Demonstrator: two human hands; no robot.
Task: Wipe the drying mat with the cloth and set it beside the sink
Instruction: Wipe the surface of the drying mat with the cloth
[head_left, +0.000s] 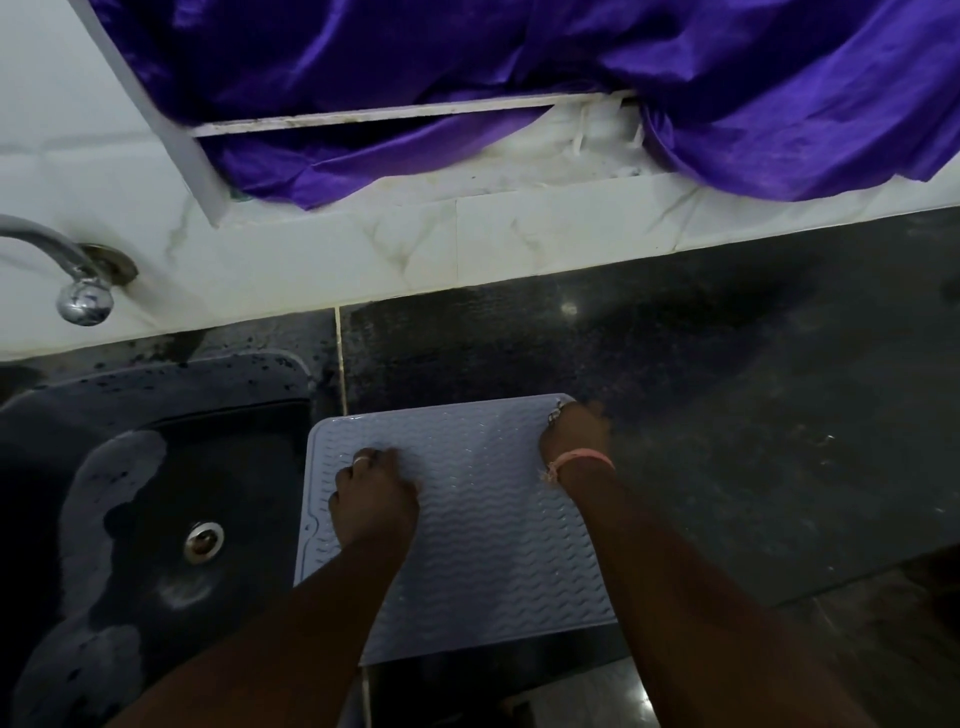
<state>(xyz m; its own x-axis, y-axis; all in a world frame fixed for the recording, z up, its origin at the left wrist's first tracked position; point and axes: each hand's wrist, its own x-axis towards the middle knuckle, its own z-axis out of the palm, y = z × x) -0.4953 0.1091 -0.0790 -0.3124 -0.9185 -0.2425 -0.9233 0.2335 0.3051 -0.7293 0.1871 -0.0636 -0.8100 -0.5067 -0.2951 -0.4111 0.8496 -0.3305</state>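
Note:
The drying mat (483, 525) is pale blue-grey with wavy ridges. It lies flat on the dark counter, its left edge right beside the sink (156, 467). My left hand (374, 499) rests on the mat's left part with the fingers curled into a fist, a ring on one finger. My right hand (576, 431) is at the mat's far right corner, fingers closed over that corner, with a pink band on the wrist. No cloth shows in either hand or anywhere in view.
The black sink has a metal drain (204, 542) and wet patches. A chrome tap (78, 280) comes out of the white tiled wall at the left. Purple fabric (467, 78) hangs over the ledge behind. Dark wet counter (727, 389) stretches right of the mat.

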